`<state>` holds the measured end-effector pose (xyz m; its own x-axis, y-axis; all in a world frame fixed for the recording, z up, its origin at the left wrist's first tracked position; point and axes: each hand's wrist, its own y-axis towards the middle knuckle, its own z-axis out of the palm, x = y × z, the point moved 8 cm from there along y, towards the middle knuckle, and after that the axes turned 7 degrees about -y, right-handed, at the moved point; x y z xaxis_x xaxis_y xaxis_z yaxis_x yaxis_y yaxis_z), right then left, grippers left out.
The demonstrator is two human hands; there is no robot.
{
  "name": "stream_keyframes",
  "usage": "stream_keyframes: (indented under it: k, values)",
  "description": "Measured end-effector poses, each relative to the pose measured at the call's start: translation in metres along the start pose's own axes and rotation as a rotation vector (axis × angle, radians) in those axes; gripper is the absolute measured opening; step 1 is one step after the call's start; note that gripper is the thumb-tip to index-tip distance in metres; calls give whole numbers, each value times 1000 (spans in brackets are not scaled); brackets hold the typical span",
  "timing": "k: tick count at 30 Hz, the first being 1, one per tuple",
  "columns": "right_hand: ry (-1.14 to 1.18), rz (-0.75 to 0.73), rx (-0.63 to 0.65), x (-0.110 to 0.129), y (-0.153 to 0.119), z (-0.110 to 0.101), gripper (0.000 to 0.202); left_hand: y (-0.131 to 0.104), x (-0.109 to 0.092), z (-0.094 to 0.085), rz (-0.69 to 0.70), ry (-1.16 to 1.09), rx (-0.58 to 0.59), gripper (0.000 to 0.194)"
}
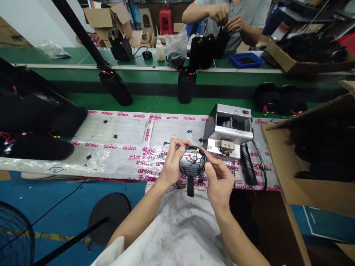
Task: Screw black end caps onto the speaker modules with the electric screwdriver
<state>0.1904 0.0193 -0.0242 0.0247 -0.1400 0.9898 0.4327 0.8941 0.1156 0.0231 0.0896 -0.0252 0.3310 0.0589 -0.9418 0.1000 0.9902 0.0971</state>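
Between my two hands is a round black part [192, 166] with red and yellow wire connectors on its open face and a black strap hanging below it. My left hand [174, 160] grips its left rim, thumb on top. On the right rim, the thumb and fingers of my right hand [220, 177] are closed around the edge. Just beyond my right hand stands a silver machine [231, 127] on the plastic-covered bench [119, 133]. A black cylinder [187, 87] with wires at its top stands farther back.
Black fabric pieces [33, 111] lie at the left. An open cardboard box [318, 190] of black parts is at the right. Another black cylinder [118, 88] leans near a black post. A person's hands [226, 20] work across the green bench [80, 57]. A fan [16, 236] stands lower left.
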Motion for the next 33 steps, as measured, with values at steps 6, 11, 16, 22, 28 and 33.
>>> stream_keyframes:
  k: [6, 11, 16, 22, 28, 33]
  values:
    - [-4, 50, -2, -6, 1, 4, 20, -1, -1, 9, -66, 64, 160, 44]
    - [24, 64, 28, -11, 4, 6, 21, 3, -5, 8, -59, 116, 226, 49]
    - [31, 43, 65, -9, 10, 7, 20, 1, -21, 3, 50, 207, 192, 38]
    - [19, 38, 112, -4, 11, 5, 17, -10, -87, 20, 419, 693, 399, 19]
    - [-11, 26, 146, 1, 10, 5, 24, 2, -100, 47, 507, 1169, 601, 12]
    - [-14, 1, 164, 2, 11, 8, 26, 6, -93, 58, 537, 1243, 716, 15]
